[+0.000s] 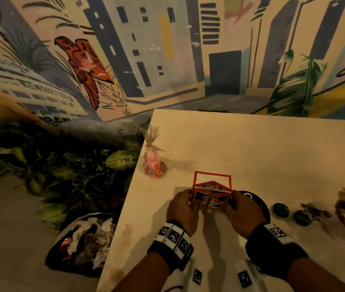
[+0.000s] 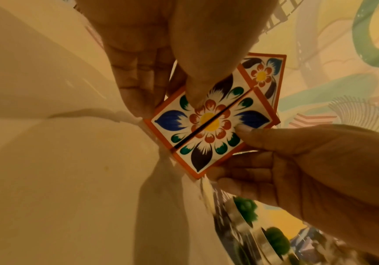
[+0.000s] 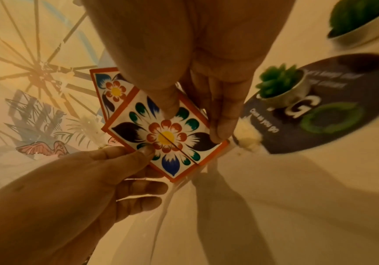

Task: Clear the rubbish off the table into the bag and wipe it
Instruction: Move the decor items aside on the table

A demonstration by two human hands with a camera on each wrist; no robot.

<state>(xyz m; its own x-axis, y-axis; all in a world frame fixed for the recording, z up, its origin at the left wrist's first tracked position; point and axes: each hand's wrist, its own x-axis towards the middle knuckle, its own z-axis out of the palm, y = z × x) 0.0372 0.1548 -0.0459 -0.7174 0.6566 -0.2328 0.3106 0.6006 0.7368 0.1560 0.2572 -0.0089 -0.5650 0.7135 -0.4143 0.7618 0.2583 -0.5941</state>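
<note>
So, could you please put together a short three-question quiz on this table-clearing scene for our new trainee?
1. True or false: only the left hand holds the flower-printed box.
2. Where is the black rubbish bag? A on the table; B on the floor by the table's left edge; C in the right hand.
3. Fill in: the cellophane-wrapped packet lies on the table near its ___ edge.

Key:
1. False; both hands pinch it.
2. B.
3. Left.
</note>
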